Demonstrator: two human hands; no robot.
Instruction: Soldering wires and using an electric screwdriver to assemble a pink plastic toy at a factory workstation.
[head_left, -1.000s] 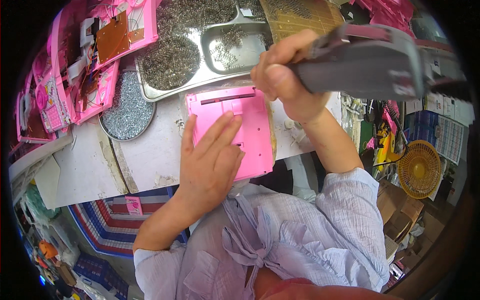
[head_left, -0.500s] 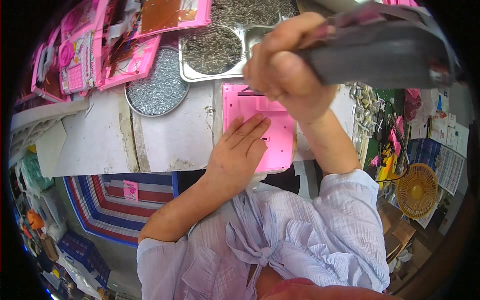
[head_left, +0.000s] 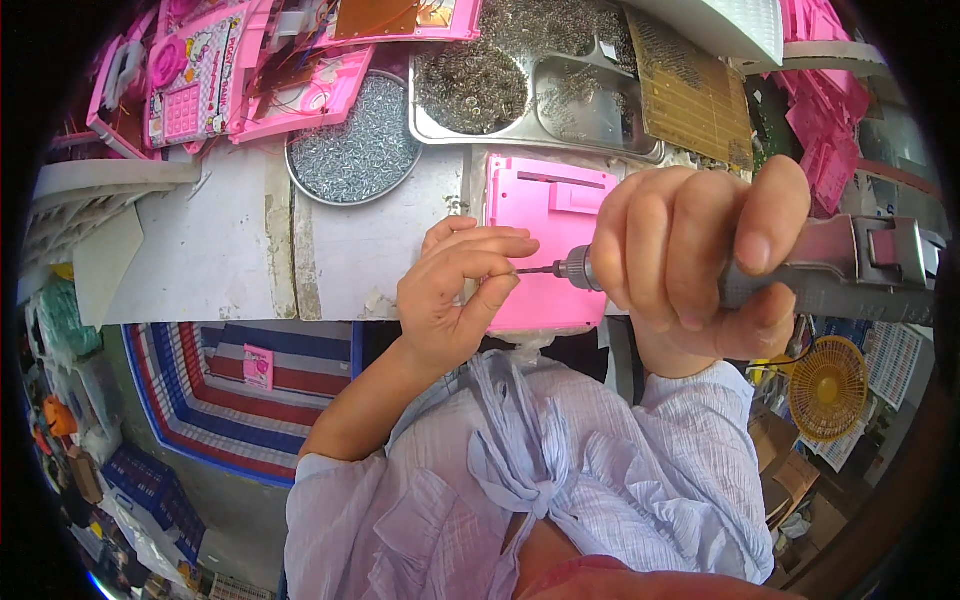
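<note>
A dark electric screwdriver (head_left: 850,290) lies almost level in my right hand (head_left: 695,255), its fingers wrapped round the body. The thin bit points left and meets the fingertips of my left hand (head_left: 450,290). Thumb and forefinger pinch together at the bit's tip; whatever is between them is too small to make out. Under both hands lies a flat pink plastic panel (head_left: 530,210) with a slot, a raised block and small holes. My right hand and the tool cover part of its right side.
A round dish (head_left: 352,203) of small silver screws sits left of the panel. Beyond is a metal tray (head_left: 560,146) with dark small parts. Pink toy housings (head_left: 195,90) pile up at far left. A striped bin (head_left: 240,440) stands below the table, a yellow fan (head_left: 828,390) at right.
My left hand has lifted from the panel and pinched its fingers at the bit's tip. The screwdriver has come down and nearer, its bit now turned left. The view has shifted slightly.
</note>
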